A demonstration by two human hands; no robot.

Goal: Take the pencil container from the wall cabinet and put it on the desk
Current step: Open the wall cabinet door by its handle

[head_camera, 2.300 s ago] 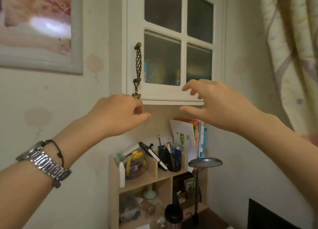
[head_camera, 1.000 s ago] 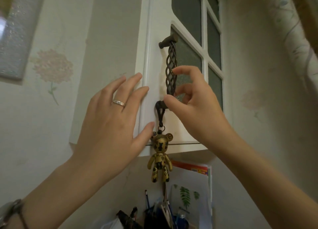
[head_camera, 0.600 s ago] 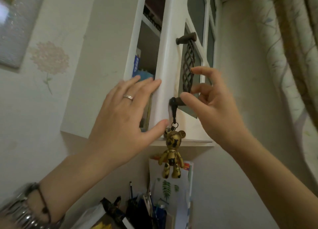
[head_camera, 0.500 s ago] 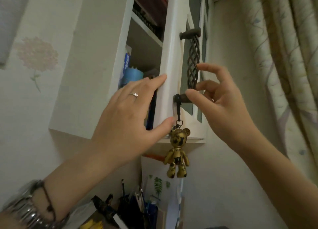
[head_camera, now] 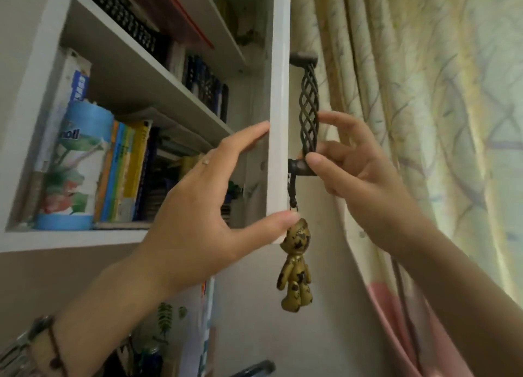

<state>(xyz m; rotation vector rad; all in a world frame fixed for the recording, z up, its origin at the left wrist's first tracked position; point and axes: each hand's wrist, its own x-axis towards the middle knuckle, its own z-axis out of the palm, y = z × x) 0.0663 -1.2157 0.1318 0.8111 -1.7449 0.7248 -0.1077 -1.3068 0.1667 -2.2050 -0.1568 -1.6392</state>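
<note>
Your right hand [head_camera: 359,175] pinches the twisted iron handle [head_camera: 309,110] of the cabinet door [head_camera: 278,122] between thumb and fingers, and your left hand [head_camera: 203,207] clasps the door's free edge, fingers on the inner side and thumb at the lower corner, beside the bear charm [head_camera: 295,266]. The door stands wide open, edge-on to you.

The pencil container is most likely the blue cylinder [head_camera: 77,167] at the far left end of the lower shelf [head_camera: 70,236], though no pencils show in it, so take this as a guess. It stands upright, its long axis vertical, touching the row of books [head_camera: 127,173] on its right.

It lies to the left of both hands and a little deeper in the cabinet. Your left hand is clearly the nearer one; it must let go of the door edge and travel left across the books. The right hand is on the wrong side of the door.
</note>
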